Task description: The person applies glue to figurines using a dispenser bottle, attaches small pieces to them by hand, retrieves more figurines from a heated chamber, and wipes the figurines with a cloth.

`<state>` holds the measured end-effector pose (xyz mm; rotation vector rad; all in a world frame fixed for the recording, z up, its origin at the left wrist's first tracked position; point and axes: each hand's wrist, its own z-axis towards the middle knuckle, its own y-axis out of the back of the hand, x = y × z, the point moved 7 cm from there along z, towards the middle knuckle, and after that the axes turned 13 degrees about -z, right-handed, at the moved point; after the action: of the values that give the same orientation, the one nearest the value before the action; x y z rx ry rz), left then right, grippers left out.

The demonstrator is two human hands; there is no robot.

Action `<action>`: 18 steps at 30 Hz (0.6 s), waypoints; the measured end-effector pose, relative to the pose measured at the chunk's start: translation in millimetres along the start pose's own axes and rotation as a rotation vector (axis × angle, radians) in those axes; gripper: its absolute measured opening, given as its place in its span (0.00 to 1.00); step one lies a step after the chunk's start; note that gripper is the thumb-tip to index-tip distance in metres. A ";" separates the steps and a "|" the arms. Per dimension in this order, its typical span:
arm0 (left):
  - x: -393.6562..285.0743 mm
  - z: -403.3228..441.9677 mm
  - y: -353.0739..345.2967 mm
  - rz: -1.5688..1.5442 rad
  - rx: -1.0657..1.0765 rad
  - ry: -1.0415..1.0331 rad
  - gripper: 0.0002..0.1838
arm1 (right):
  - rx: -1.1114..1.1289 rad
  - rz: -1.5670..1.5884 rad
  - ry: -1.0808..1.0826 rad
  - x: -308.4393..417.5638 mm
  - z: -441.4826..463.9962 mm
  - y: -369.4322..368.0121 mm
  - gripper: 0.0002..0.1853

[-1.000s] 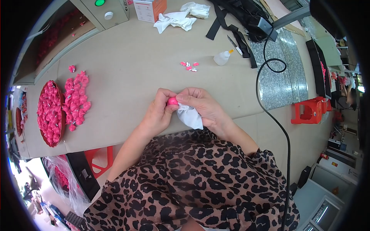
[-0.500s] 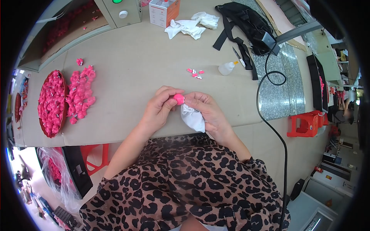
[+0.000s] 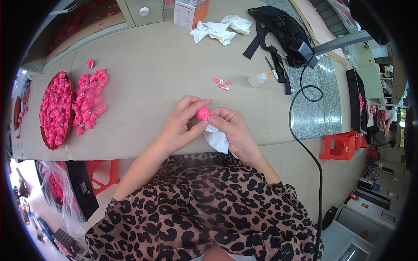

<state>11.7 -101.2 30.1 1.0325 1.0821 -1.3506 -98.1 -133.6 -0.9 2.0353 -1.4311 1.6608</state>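
Observation:
A small, rounded, glossy pink piece (image 3: 203,113) sits between my two hands, above the table's near edge. My left hand (image 3: 180,124) is closed round it from the left, index finger over the top and thumb below. My right hand (image 3: 235,130) pinches at the piece's lower right side. From under those right fingers hangs a white cloth (image 3: 216,140), bunched in the grip. Whether the right fingertips press the piece itself or only cloth, I cannot tell. Beyond the hands lie several tiny pink and silvery bits (image 3: 223,83).
At left stand a red tray (image 3: 69,139) heaped with pink pieces and a loose pile (image 3: 90,102) beside it. A small bottle (image 3: 257,80), a knife (image 3: 271,67), crumpled white cloths (image 3: 217,32), a box (image 3: 190,13) and a black bag (image 3: 278,28) lie farther back. A black cable (image 3: 311,152) runs down the right.
The pink piece has turned in my fingers, showing a different side. My left index finger has stretched out over it and the thumb has shifted lower. The view has tilted slightly.

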 end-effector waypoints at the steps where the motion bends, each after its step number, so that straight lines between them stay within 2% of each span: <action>1: -0.6 0.4 0.2 0.030 0.007 -0.023 0.23 | -0.004 -0.007 0.009 0.0 -0.4 0.1 0.08; 8: -3.7 1.0 0.8 0.064 0.012 -0.076 0.24 | -0.009 -0.037 0.036 0.6 -1.3 -2.3 0.07; 18: 4.8 1.8 2.3 0.022 -0.021 -0.063 0.21 | -0.071 -0.146 0.178 3.8 0.4 0.6 0.06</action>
<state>13.7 -104.0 25.7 0.9774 1.0338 -1.3430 -98.6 -136.3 1.8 1.8540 -1.2350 1.6585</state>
